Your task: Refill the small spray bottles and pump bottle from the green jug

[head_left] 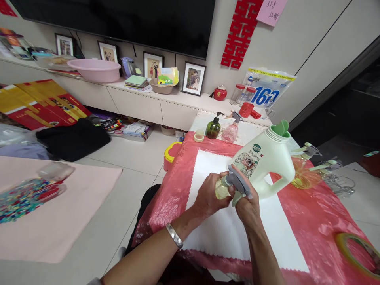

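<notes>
My left hand (pixel 208 198) is wrapped around the body of a small clear spray bottle (pixel 221 189) holding pale yellow liquid. On the bottle's grey spray head (pixel 237 180), my right hand (pixel 249 208) has its fingers closed around the trigger side. A pale green piece shows under the right hand; its kind is unclear. Just behind both hands stands a large pale green detergent jug (pixel 267 158) with an uncapped neck and a green funnel-like piece (pixel 281 127) in it. A white cloth (pixel 219 233) with a scalloped edge lies beneath.
Red plastic sheeting (pixel 166 206) covers the table. A green pump bottle (pixel 213 127), a pink spray bottle (pixel 230 130) and a small cap (pixel 198 135) stand at the back. Spray bottles with yellow liquid (pixel 303 178) are to the right, and a tape roll (pixel 356 249) lies front right.
</notes>
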`<state>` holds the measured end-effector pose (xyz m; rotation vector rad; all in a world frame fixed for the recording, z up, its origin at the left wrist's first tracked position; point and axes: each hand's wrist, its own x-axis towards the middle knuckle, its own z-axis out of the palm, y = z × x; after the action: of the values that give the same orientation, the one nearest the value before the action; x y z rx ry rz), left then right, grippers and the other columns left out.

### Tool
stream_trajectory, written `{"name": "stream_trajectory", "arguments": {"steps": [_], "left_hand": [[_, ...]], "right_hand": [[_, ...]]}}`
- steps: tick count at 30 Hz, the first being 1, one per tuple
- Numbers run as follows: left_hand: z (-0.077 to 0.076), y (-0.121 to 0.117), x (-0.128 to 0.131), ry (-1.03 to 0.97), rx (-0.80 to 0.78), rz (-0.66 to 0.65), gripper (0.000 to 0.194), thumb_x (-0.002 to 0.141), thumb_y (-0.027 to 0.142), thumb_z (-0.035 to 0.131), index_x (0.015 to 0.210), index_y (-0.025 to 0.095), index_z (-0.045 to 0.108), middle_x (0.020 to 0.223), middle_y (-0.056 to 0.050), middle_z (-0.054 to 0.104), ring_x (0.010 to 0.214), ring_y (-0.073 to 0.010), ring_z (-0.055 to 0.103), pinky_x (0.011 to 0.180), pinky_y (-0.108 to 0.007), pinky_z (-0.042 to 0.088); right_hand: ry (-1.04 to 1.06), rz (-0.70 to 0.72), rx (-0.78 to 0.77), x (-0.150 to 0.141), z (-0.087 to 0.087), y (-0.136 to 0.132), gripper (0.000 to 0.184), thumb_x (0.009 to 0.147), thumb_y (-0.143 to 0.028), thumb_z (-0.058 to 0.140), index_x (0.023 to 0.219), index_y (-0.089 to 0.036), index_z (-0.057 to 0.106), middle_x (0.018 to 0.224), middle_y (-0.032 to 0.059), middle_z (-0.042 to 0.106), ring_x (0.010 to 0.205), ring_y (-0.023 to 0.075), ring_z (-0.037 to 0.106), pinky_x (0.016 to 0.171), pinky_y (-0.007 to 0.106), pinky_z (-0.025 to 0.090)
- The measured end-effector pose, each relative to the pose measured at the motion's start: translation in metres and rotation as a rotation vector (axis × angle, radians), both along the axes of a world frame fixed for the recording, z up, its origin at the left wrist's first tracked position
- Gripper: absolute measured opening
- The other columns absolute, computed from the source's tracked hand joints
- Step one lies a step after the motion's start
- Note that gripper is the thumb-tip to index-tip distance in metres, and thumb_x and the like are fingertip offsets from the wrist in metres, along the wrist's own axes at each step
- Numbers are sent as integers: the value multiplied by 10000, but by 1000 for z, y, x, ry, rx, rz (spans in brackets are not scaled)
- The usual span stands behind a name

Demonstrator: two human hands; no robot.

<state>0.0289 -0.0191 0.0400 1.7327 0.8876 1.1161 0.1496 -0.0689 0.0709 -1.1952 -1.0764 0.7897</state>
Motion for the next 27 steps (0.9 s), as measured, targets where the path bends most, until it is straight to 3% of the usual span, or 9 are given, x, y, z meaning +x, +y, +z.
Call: {"name": "stream_trajectory", "arguments": {"steps": [5,12,15,18,21,24,27], "left_hand": [[-1,1,-2,63,-23,0,550,606,224,801,1094,229,547,1043,-44,628,956,-266,643,850,-423,557],[-3,0,-3,42,27,8,534,596,172,750,1078,237,529,1054,-42,614,976,-253,630,889,-412,548],[-3,1,-4,38,39,-8,531,613,186,746,1090,238,518,1071,-51,614,996,-256,630,904,-416,543],[-2,1,-6,48,32,-14,528,620,198,743,1091,241,508,1081,-54,614,1004,-259,628,909,-417,540],[-1,1,-6,53,14,-6,522,617,196,736,1086,239,510,1071,-50,616,996,-256,628,902,-418,542],[1,0,-7,37,-3,-19,524,627,207,739,1100,236,516,1063,-47,623,985,-252,634,900,-419,544],[1,1,-9,17,5,-39,520,638,237,756,1104,237,525,1058,-44,630,974,-248,641,901,-417,546]], "right_hand": [[76,-17,141,0,25,3,334,855,-342,719,1183,-282,691,1225,66,699,1188,280,620,1070,531,470],[188,-238,427,9,104,-15,353,767,-238,789,1105,-321,731,1109,2,681,936,185,663,918,426,564],[92,-365,458,20,121,-27,293,788,-205,768,1055,-325,743,1180,-15,657,887,154,661,793,350,575],[-54,-414,219,38,105,-36,228,775,-255,785,999,-259,744,1100,32,692,891,186,667,767,351,560],[-317,-296,-195,54,63,-37,427,806,-484,701,1167,-255,686,1045,43,699,869,204,652,759,376,564],[-417,-276,-346,57,21,-34,486,804,-541,640,1140,-193,689,850,41,677,742,208,622,679,385,557],[-534,-290,-435,55,-5,-34,453,789,-523,623,1080,-184,693,842,55,679,749,236,617,686,413,531]]}}
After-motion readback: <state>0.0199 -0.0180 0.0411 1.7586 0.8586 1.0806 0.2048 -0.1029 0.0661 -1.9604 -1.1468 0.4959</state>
